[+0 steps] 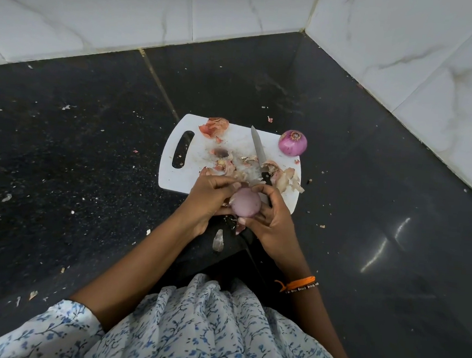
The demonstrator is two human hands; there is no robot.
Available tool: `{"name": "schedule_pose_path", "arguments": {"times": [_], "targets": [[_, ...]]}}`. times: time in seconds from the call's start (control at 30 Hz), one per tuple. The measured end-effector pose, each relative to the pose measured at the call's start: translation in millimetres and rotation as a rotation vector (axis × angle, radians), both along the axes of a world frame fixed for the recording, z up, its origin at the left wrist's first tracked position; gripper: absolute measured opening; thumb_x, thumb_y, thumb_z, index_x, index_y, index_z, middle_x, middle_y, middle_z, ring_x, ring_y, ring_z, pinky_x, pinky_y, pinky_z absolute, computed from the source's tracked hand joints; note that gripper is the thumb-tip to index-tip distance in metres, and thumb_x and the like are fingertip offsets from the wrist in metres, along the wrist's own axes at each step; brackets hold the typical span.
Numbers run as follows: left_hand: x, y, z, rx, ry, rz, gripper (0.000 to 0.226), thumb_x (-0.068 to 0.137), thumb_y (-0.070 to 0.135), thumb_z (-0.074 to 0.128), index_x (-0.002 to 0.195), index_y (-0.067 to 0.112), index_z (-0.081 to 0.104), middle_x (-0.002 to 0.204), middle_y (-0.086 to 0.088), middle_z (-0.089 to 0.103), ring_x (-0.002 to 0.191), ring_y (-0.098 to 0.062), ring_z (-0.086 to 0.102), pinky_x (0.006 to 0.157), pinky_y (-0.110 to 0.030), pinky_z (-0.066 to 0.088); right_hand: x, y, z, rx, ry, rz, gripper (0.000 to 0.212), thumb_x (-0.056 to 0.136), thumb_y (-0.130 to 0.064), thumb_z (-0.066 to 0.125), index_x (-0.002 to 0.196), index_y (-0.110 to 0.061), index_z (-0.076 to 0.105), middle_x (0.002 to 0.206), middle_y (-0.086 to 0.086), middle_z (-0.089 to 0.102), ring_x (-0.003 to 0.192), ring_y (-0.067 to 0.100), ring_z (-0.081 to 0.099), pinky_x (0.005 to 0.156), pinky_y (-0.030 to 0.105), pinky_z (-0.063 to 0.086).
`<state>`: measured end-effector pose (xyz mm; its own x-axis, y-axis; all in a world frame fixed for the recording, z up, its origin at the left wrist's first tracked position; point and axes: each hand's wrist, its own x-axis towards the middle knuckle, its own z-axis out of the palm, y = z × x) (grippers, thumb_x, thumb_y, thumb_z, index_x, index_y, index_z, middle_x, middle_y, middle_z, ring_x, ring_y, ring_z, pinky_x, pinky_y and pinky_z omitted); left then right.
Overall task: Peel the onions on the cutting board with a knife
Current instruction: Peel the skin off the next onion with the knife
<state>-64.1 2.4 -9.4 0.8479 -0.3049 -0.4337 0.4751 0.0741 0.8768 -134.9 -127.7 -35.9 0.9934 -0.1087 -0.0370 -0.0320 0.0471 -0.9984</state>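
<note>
Cutting board [184,180] on dark speckled countertop [76,167]; white marble-tile walls [129,12] behind.

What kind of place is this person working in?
Probably a home kitchen corner, working low on a dark stone surface edged by white marble-look tiles, with a white cutting board, a knife and onions.

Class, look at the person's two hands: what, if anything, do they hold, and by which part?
Both hands hold one pale onion: the left hand grips its left side, the right hand its right side. The knife lies unheld on the cutting board.
</note>
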Motion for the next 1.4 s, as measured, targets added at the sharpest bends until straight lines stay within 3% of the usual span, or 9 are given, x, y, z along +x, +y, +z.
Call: {"name": "schedule_pose_path", "arguments": {"times": [0.17, 0.4, 0.57, 0.67, 0.77, 0.9, 1.17, 1.3, 1.4], "targets": [[-4, 0, 2, -0.041, 0.001, -0.081, 0.007, 0.084, 0.017, 0.068, 0.09, 0.015, 0.07, 0.092, -0.003, 0.072, 0.081, -0.015, 0.071, 0.062, -0.025, 0.057, -1, -1, -1, 0.002, -0.006, -0.03, 0.055, 0.076, 0.019, 0.063, 0.116, -0.015, 0.048, 0.105, -0.005, 0.068, 0.101, 0.015, 0.066, 0.079, 0.022, 0.053], [-7, -2, 1, 0.001, -0.101, 0.076, 0.013, 0.077, 0.004, 0.073, 0.07, 0.012, 0.066, 0.068, -0.003, 0.068, 0.065, -0.015, 0.07, 0.051, -0.024, 0.055, 1, -2, 1, -0.162, -0.035, -0.163, 0.054, 0.071, 0.007, 0.075, 0.115, -0.016, 0.051, 0.118, 0.01, 0.058, 0.108, 0.024, 0.059, 0.094, 0.039, 0.05], [-6, -3, 1, -0.013, -0.076, 0.074, 0.005, 0.086, 0.006, 0.064, 0.081, 0.008, 0.063, 0.071, -0.005, 0.064, 0.058, -0.01, 0.067, 0.052, -0.025, 0.057, 0, -4, -1, -0.297, -0.09, -0.108, 0.058, 0.077, 0.004, 0.072, 0.127, -0.014, 0.051, 0.124, 0.007, 0.051, 0.118, 0.019, 0.052, 0.097, 0.035, 0.047], [-4, -2, 2, -0.053, -0.045, 0.089, 0.004, 0.089, 0.005, 0.059, 0.085, 0.005, 0.059, 0.072, -0.008, 0.064, 0.056, -0.01, 0.067, 0.054, -0.026, 0.058, 0, -6, 0, -0.223, -0.082, -0.09, 0.057, 0.08, 0.008, 0.067, 0.127, -0.018, 0.049, 0.127, 0.008, 0.051, 0.12, 0.019, 0.052, 0.096, 0.027, 0.047], [-2, -1, 1, -0.095, -0.021, 0.113, 0.006, 0.09, 0.004, 0.057, 0.085, 0.008, 0.057, 0.075, -0.009, 0.064, 0.058, -0.01, 0.068, 0.055, -0.025, 0.058, -2, -6, 0, -0.127, -0.061, -0.06, 0.057, 0.083, 0.012, 0.06, 0.129, -0.018, 0.046, 0.131, 0.009, 0.053, 0.12, 0.022, 0.054, 0.098, 0.034, 0.048], [-1, 1, -2, -0.102, -0.025, 0.134, 0.008, 0.09, 0.0, 0.056, 0.088, 0.008, 0.057, 0.081, -0.01, 0.066, 0.064, -0.013, 0.07, 0.055, -0.024, 0.057, -4, -4, 2, 0.008, -0.054, -0.042, 0.051, 0.086, 0.0, 0.057, 0.133, -0.017, 0.042, 0.133, 0.004, 0.053, 0.122, 0.017, 0.055, 0.101, 0.034, 0.046], [0, 3, -3, 0.127, -0.193, 0.108, 0.03, 0.086, -0.011, 0.055, 0.074, 0.013, 0.066, 0.084, -0.005, 0.067, 0.064, -0.006, 0.065, 0.059, -0.018, 0.055, -5, 0, 4, 0.21, -0.054, -0.108, 0.038, 0.092, -0.015, 0.054, 0.129, -0.027, 0.051, 0.133, 0.004, 0.056, 0.123, 0.028, 0.054, 0.097, 0.037, 0.049], [-3, 3, 1, 0.159, -0.259, 0.064, 0.024, 0.09, 0.005, 0.059, 0.082, 0.025, 0.071, 0.094, -0.002, 0.071, 0.085, -0.014, 0.067, 0.076, -0.027, 0.056, -3, -1, 7, 0.113, -0.053, -0.152, 0.039, 0.089, -0.014, 0.058, 0.126, -0.027, 0.051, 0.129, 0.007, 0.058, 0.117, 0.027, 0.058, 0.095, 0.04, 0.05], [-5, 0, 8, 0.138, -0.304, -0.007, 0.005, 0.083, 0.025, 0.07, 0.082, 0.03, 0.07, 0.086, 0.009, 0.072, 0.083, -0.01, 0.068, 0.07, -0.023, 0.056, -1, 0, 6, 0.027, -0.035, -0.164, 0.042, 0.088, -0.009, 0.062, 0.126, -0.021, 0.05, 0.129, 0.011, 0.056, 0.115, 0.023, 0.059, 0.095, 0.039, 0.05]]}}
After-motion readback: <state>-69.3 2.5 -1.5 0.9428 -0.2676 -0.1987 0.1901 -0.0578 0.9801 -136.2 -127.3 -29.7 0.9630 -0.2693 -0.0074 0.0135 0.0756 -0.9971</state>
